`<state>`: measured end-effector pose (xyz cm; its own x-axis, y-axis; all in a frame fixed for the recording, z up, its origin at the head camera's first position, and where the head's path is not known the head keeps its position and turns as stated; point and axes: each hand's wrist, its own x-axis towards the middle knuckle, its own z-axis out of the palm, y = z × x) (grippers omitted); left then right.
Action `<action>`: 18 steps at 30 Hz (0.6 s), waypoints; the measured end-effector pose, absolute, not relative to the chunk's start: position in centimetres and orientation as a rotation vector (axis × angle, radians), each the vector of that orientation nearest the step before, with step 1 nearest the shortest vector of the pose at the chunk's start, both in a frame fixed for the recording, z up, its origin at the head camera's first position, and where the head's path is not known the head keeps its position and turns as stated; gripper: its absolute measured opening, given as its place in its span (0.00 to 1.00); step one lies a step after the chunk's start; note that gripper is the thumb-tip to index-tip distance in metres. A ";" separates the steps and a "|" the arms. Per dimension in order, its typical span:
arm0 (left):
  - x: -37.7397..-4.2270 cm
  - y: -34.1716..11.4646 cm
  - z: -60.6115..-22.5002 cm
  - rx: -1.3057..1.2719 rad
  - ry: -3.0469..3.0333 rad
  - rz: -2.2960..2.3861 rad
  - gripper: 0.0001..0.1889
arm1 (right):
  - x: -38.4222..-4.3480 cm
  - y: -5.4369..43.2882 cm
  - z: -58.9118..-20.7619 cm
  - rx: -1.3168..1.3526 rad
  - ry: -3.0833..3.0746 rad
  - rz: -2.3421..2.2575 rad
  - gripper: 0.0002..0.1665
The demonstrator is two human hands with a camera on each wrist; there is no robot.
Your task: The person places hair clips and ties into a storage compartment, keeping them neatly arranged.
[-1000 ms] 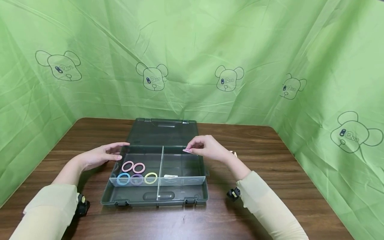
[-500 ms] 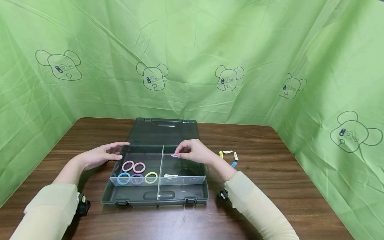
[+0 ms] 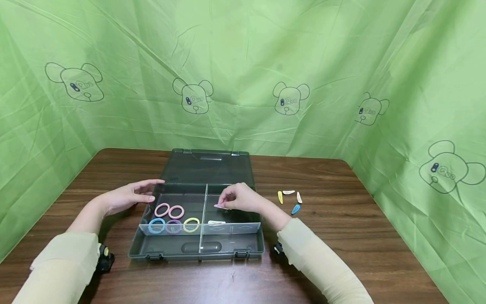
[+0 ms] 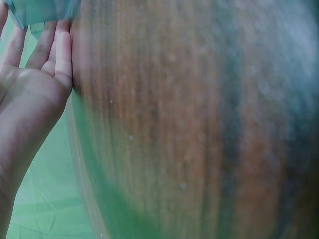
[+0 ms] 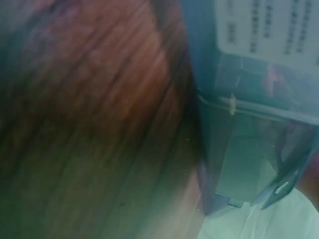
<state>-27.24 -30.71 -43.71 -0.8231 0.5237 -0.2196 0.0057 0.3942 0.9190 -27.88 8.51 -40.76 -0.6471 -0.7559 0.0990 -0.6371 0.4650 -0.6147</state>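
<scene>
The right hand (image 3: pixel 241 197) pinches a lilac snap hair clip (image 3: pixel 218 206) at its fingertips; a slackened pinch could drop it against the divider (image 3: pixel 205 207) just left of them (the left hand (image 3: pixel 127 196), fingers relaxed, merely touches the organizer box (image 3: pixel 163 244)).

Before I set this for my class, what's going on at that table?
A person's right hand pinches a pale clip at the back right section of the open box, where at least one white clip lies. The left hand rests at the box's left edge. Five rings lie in the back left section. Four more clips lie on the table, right of the box.
</scene>
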 end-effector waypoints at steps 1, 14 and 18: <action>-27.2 -30.7 -43.7 0.451 2.178 1.428 0.31 | -27.9 8.4 -40.9 -1.215 2.516 -0.924 0.04; -27.3 -30.8 -43.8 0.449 2.147 1.448 0.30 | -28.3 7.6 -41.9 -1.236 2.479 -0.738 0.04; -27.4 -30.9 -43.8 0.448 2.145 1.447 0.30 | -28.3 7.3 -42.1 -1.225 2.483 -0.701 0.04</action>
